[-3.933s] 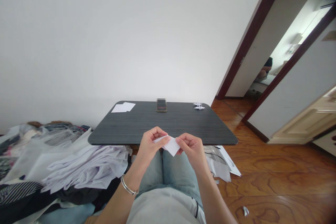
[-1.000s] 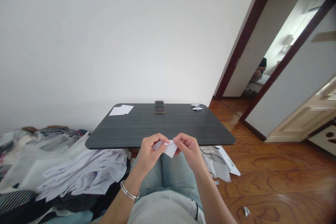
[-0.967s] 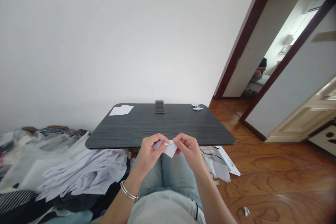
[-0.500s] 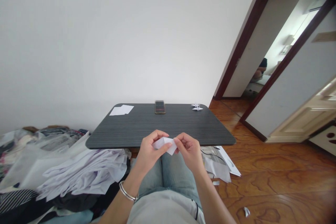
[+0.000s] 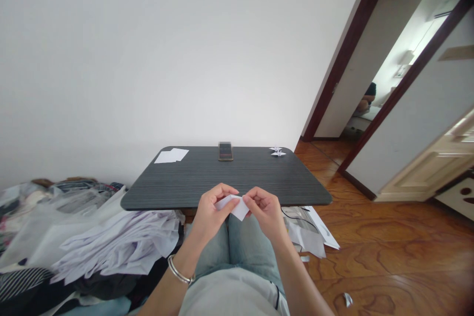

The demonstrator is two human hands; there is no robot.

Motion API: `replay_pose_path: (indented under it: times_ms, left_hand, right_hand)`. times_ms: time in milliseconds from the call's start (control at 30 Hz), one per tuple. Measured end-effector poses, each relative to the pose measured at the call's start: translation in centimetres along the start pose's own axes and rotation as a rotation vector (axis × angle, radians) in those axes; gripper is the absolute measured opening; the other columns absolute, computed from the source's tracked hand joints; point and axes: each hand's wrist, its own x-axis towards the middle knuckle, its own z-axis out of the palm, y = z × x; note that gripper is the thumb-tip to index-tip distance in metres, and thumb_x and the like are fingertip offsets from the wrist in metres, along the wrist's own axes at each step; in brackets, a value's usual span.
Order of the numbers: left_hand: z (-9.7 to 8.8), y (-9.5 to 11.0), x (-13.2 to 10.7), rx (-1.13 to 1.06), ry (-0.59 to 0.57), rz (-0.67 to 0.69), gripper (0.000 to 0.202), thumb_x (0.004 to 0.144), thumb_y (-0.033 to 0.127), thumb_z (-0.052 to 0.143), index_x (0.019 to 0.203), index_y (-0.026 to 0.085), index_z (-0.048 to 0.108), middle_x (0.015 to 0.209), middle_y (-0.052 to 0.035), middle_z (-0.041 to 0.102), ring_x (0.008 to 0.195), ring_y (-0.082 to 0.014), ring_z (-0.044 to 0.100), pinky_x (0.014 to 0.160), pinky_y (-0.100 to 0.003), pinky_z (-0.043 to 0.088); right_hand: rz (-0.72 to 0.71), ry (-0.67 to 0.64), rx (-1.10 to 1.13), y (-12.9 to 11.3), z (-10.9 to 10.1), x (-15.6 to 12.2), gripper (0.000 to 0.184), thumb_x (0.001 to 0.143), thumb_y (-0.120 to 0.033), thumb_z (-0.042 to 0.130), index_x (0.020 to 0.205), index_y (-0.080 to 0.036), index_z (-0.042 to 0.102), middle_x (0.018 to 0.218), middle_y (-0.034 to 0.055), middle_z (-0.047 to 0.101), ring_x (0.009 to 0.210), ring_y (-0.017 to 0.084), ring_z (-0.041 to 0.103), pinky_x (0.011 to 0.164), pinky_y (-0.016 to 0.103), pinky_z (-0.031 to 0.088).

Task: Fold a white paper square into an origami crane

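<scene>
White paper [image 5: 234, 206] is pinched between both hands, held in the air just above the near edge of the bench [image 5: 166, 182]; the left hand [image 5: 213, 210] closes narrowly around its left side, while the right hand [image 5: 266, 212] holds its right corner in a tight pinch of thumb and fingertips; a folded point hangs down between them. The likeliest trouble is a slack pinch, which could let the folded layers spring apart or shift out of line; pulling the hands apart could tear or crumple the thin corner; a dropped piece could land among the white heap [image 5: 118, 247] on the left and be hard to pick out.

The bench has a dark grey, finely streaked top; a phone [image 5: 225, 151] stands at its far middle, two loose sheets [image 5: 171, 156] lie far left, and small paper cranes [image 5: 278, 151] sit far right. Its far side meets a white wall [image 5: 148, 59]; crumpled paper and dark striped cloth spill along the left; more sheets [image 5: 307, 234] and a black cable [image 5: 298, 216] lie on the glossy wooden floor [image 5: 385, 252] to the right, with a scrap [image 5: 347, 299] nearer in; beyond a dark-framed doorway [image 5: 403, 74], a small figure [image 5: 366, 101] shows, too distant to tell much.
</scene>
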Motion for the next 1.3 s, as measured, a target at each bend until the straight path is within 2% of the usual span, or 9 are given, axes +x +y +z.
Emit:
replay_pose_path:
  times_ms: [300, 467, 767, 1000, 1167, 1300]
  left_hand:
    - [0.21, -0.08, 0.09, -0.056, 0.055, -0.018, 0.017, 0.074, 0.031, 0.063, 0.081, 0.015, 0.060, 0.068, 0.0000, 0.059, 0.060, -0.0101, 0.052, 0.055, -0.020, 0.039]
    - [0.20, -0.03, 0.03, -0.069, 0.100, 0.004, 0.015, 0.072, 0.028, 0.064, 0.078, 0.015, 0.059, 0.068, 0.0000, 0.059, 0.061, -0.0103, 0.053, 0.055, -0.019, 0.039]
    - [0.32, 0.49, 0.15, -0.110, 0.105, -0.003, 0.014, 0.073, 0.027, 0.062, 0.074, 0.014, 0.059, 0.063, 0.0003, 0.059, 0.056, -0.0103, 0.052, 0.052, -0.020, 0.037]
    - [0.12, -0.07, 0.29, -0.282, 0.088, -0.015, 0.026, 0.082, 0.037, 0.051, 0.090, 0.014, 0.057, 0.067, -0.0019, 0.064, 0.056, -0.0109, 0.054, 0.054, -0.021, 0.038]
    - [0.05, 0.09, 0.50, -0.301, 0.055, -0.059, 0.027, 0.072, 0.033, 0.064, 0.089, 0.013, 0.057, 0.061, 0.0021, 0.056, 0.053, -0.0082, 0.049, 0.052, -0.019, 0.036]
    - [0.17, 0.29, 0.65, -0.319, 0.051, -0.092, 0.028, 0.069, 0.031, 0.067, 0.088, 0.012, 0.056, 0.058, 0.0041, 0.052, 0.050, -0.0065, 0.045, 0.048, -0.018, 0.033]
  right_hand:
    - [-0.094, 0.050, -0.148, 0.42, 0.13, -0.26, 0.021, 0.081, -0.030, 0.054, 0.066, -0.016, 0.054, 0.056, -0.0018, 0.051, 0.051, 0.010, 0.048, 0.047, 0.021, 0.041]
    - [-0.087, 0.052, -0.200, 0.15, 0.31, -0.37, 0.020, 0.081, -0.029, 0.054, 0.066, -0.016, 0.054, 0.057, -0.0015, 0.052, 0.051, 0.011, 0.048, 0.049, 0.021, 0.042]
    - [-0.068, 0.060, -0.119, 0.87, 0.20, -0.11, 0.023, 0.080, -0.033, 0.056, 0.064, -0.017, 0.054, 0.055, -0.0014, 0.051, 0.050, 0.011, 0.047, 0.046, 0.021, 0.040]
    - [-0.025, 0.070, -0.036, 0.54, 0.20, 0.01, 0.024, 0.078, -0.034, 0.058, 0.062, -0.017, 0.053, 0.053, -0.0027, 0.049, 0.047, 0.010, 0.045, 0.044, 0.020, 0.039]
    - [0.005, 0.072, 0.005, 0.34, 0.26, 0.01, 0.025, 0.076, -0.037, 0.060, 0.062, -0.017, 0.053, 0.052, -0.0033, 0.050, 0.046, 0.009, 0.046, 0.044, 0.020, 0.041]
    - [0.023, 0.057, 0.023, 0.30, 0.25, 0.04, 0.026, 0.075, -0.037, 0.061, 0.061, -0.017, 0.052, 0.050, -0.0038, 0.050, 0.045, 0.009, 0.046, 0.043, 0.020, 0.041]
